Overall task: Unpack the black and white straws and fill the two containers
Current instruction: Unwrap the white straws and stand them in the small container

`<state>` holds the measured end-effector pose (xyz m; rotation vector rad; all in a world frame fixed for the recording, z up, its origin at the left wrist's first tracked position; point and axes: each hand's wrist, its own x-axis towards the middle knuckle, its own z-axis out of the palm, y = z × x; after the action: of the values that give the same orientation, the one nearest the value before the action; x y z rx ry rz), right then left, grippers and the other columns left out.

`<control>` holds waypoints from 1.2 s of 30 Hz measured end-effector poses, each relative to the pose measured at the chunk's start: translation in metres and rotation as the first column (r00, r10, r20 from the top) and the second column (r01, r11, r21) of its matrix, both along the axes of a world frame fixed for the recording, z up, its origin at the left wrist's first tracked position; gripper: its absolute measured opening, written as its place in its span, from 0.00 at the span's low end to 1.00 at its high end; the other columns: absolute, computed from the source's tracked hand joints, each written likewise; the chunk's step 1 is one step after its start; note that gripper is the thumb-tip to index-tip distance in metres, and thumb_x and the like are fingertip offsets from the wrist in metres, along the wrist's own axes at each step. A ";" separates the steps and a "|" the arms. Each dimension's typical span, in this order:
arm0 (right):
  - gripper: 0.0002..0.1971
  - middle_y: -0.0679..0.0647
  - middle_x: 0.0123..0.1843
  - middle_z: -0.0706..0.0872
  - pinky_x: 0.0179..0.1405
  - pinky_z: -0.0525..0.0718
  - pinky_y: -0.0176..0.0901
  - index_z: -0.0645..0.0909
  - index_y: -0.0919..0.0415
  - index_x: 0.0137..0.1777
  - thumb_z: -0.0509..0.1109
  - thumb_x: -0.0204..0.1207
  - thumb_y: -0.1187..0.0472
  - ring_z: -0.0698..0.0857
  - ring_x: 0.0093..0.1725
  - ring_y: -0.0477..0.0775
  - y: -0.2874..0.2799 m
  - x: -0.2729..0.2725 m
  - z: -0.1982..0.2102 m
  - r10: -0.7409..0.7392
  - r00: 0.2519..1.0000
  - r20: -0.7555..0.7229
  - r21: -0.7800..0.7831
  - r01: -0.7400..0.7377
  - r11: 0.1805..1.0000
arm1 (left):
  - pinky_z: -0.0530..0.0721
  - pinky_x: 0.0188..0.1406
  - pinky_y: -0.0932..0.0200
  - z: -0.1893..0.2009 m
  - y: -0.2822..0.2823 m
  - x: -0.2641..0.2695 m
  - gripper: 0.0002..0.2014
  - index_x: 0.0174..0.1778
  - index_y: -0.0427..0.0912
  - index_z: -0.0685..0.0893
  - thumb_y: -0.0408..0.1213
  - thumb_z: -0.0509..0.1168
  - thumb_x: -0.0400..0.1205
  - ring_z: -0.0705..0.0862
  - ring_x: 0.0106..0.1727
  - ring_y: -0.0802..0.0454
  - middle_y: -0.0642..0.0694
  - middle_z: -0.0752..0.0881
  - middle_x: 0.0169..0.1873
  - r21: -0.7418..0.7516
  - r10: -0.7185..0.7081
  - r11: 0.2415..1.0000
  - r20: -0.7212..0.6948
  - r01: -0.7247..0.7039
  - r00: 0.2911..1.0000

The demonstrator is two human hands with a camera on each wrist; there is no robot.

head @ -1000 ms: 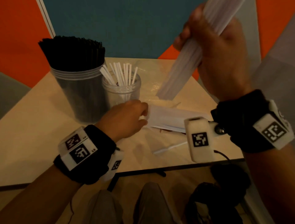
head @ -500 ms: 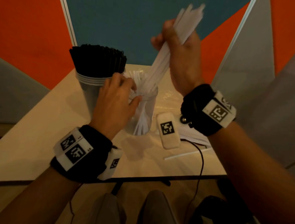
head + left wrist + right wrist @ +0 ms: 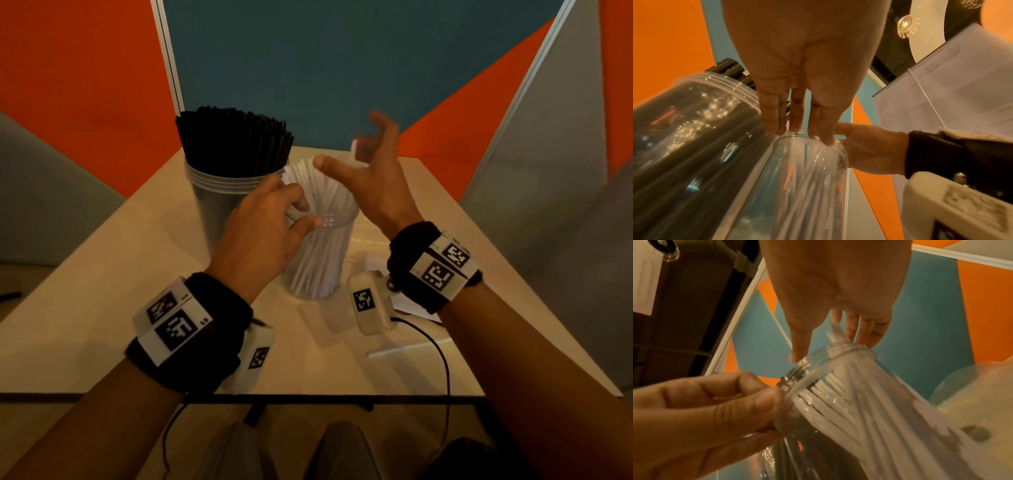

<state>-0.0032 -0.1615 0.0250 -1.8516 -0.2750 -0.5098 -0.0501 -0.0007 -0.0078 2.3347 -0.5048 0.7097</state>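
Note:
A tall clear container (image 3: 219,209) packed with black straws (image 3: 233,144) stands at the back of the table. Right beside it is a small clear jar (image 3: 318,270) in which white straws (image 3: 322,195) fan out. My left hand (image 3: 299,212) grips the jar's rim, thumb on the near side and fingers over the top. My right hand (image 3: 356,154) hovers over the straw tops with fingers spread and holds nothing. In the right wrist view its fingertips (image 3: 865,339) touch the straw ends, and the left hand (image 3: 715,410) pinches the rim. The left wrist view shows the jar (image 3: 807,186) below my fingers.
White paper wrapping (image 3: 414,308) lies on the table under my right wrist. One loose white straw (image 3: 407,350) lies near the front right, beside a black cable (image 3: 443,363). Orange, teal and grey partition panels close off the back. The table's front edge (image 3: 308,397) is near my forearms.
My right hand brought the bundle of white straws down into the small jar and let go of it. My left hand moved from the wrapping to the jar's rim.

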 end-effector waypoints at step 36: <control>0.13 0.48 0.63 0.82 0.58 0.76 0.32 0.83 0.51 0.62 0.70 0.78 0.59 0.80 0.59 0.47 -0.097 -0.134 -0.069 -0.079 0.863 -0.498 -0.800 -0.423 0.425 | 0.75 0.45 0.51 -0.036 -0.092 -0.030 0.14 0.61 0.45 0.73 0.47 0.61 0.83 0.79 0.57 0.43 0.45 0.75 0.59 0.629 -0.093 0.724 -0.316 0.282 0.944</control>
<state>-0.1370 -0.2580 -0.0440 -2.8872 -0.4658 0.3970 -0.0806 -0.0931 -0.0436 2.9183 -0.9898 0.0908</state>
